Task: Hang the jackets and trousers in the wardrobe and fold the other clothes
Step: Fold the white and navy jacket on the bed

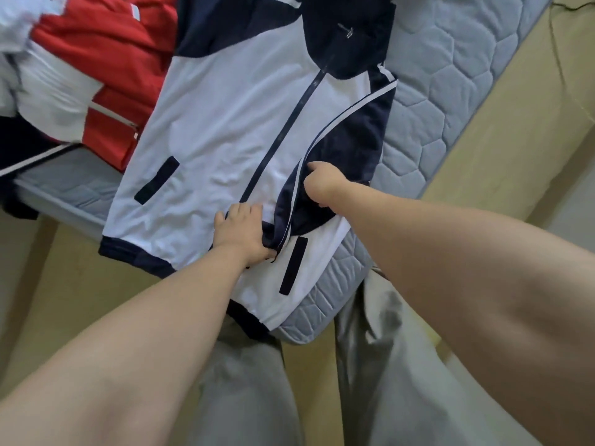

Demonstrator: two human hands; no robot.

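Grey mattress (450, 91) carries the white-navy jacket (231, 123) flat at frame centre, hem overhanging the near corner. On its navy sleeve (347, 140), left hand (244, 233) fingers clamp the cuff and right hand (325, 185) pinches higher up. Risk: a hard tug slides the jacket off.

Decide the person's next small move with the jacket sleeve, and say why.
Probably draw the navy sleeve taut and lay it flat across the white-and-navy track jacket. The left hand pinches its cuff end near the hem, the right hand grips it higher up, and it lies creased over the zipped front.
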